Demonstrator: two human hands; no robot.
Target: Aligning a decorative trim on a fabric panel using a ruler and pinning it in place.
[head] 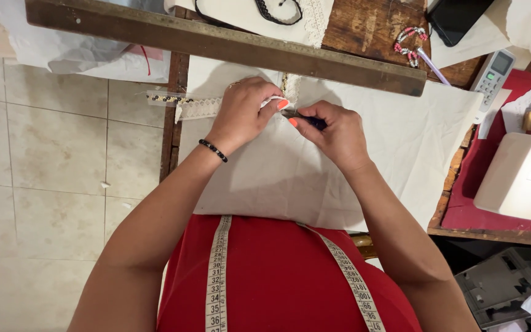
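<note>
Nearest the camera: red top (278, 276) with a cream tape measure (217, 276) draped round the neck, both ends hanging down the front.

Next out, cream cloth (339, 184) spread flat over the wooden table (370, 24). Both hands meet at its far edge, centre.

Left hand (244, 114), beaded black bracelet at the wrist, pinches a strip of white lace (199, 109). The lace runs left from the fingers, lies on the cloth and overhangs the table edge.

Right hand (333, 132) is clenched round a small dark tool (307, 118); its tip points at the lace, right beside the left thumb. Can't tell the tool's kind.

Beyond the hands: long wooden ruler (228, 44) lies diagonally across the table, over the cloth's far edge.

Right side: pale sewing machine (520, 178) on a red mat (480, 184), grey remote control (493, 74) near it.

Far left: crumpled white plastic bag (75, 52) hanging off the table over the tiled floor (50, 160).

Far edge: black cord (278, 12) on white lace cloth, dark flat case (456, 18) at the top right.
</note>
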